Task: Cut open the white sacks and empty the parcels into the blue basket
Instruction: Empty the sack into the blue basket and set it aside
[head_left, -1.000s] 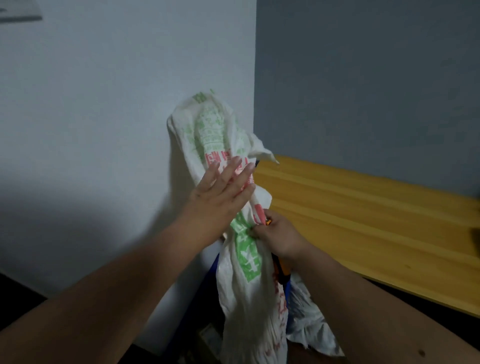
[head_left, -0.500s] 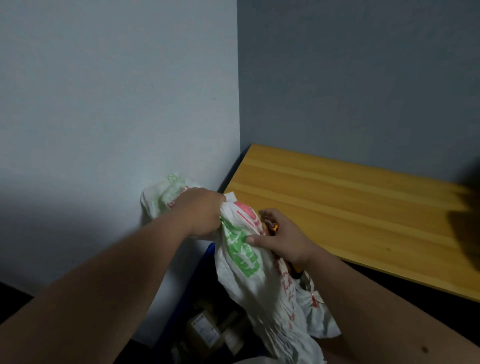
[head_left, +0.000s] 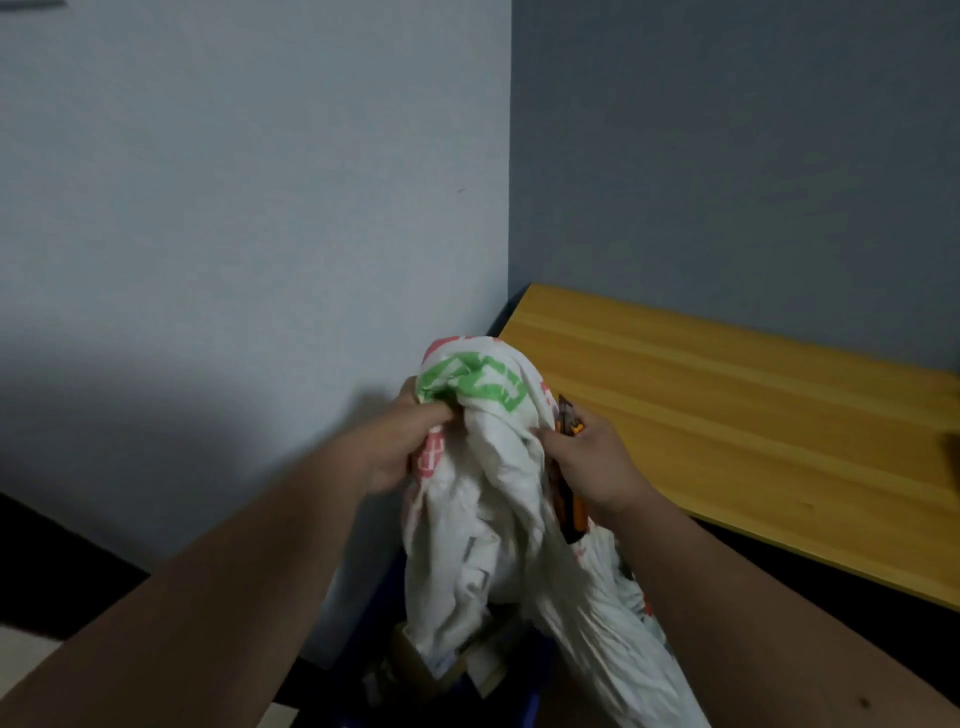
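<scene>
Grey corner beside wooden bench (head_left: 727, 415). Left hand (head_left: 395, 447) and right hand (head_left: 592, 462), fingers clenched on white sack (head_left: 488, 478), right also gripping orange cutter (head_left: 569, 506). Best shaken gently over blue basket (head_left: 524, 701), blade kept away.

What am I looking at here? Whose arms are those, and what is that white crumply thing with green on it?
This is one picture, taken by a camera worn on a person's head. It looks forward and down, so you see that person's own two arms reaching out, as if they were yours.

The left hand and the right hand are both gripping a white sack with green and red printing on it. The sack is bunched up and hangs down over a blue basket, where some parcels already lie. It is dark down there, so I cannot count them.

The right hand also holds an orange and black cutter, pressed against the sack.

To the right is a wooden table, pushed into a corner between two grey-blue walls.
</scene>
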